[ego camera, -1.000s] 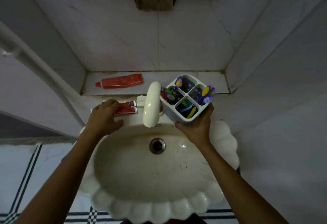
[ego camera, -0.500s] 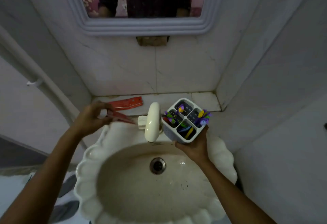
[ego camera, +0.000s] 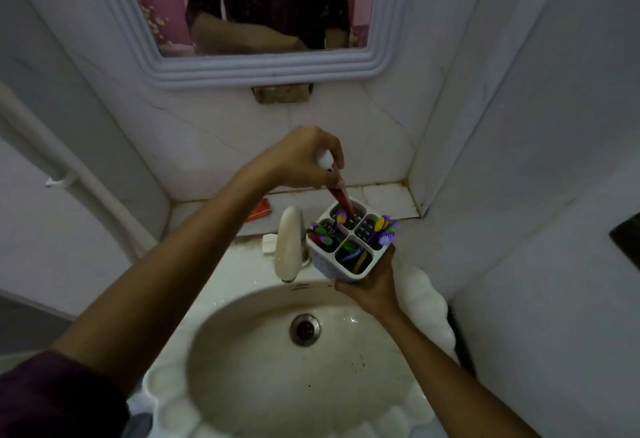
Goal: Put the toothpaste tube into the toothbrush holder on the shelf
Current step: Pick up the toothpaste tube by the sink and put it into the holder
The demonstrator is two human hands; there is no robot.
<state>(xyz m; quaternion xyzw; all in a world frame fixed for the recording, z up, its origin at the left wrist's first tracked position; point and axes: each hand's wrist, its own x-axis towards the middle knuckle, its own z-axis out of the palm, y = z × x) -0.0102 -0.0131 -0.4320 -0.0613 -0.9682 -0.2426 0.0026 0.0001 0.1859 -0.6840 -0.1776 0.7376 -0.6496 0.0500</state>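
My left hand [ego camera: 304,157] grips a red toothpaste tube [ego camera: 341,195] by its white cap end, flat end pointing down. The tube's lower end is inside the far compartment of a white four-compartment toothbrush holder [ego camera: 346,273]. My right hand [ego camera: 372,285] holds that holder from below, tilted toward me, above the sink's back rim and right of the tap. Colourful toothbrushes fill the other three compartments. A second red tube [ego camera: 258,211] lies on the tiled shelf [ego camera: 384,200], mostly hidden behind my left forearm.
The cream tap [ego camera: 289,243] stands just left of the holder. Below is the scalloped sink [ego camera: 426,302] with its drain [ego camera: 304,329]. A framed mirror [ego camera: 263,67] hangs above the shelf. Walls close in on both sides; a pipe [ego camera: 65,160] runs down the left wall.
My left hand has lifted the toothpaste tube from the sink's left rim, carried it right, and lowered its end into the holder. The camera has tilted up, showing more of the mirror.
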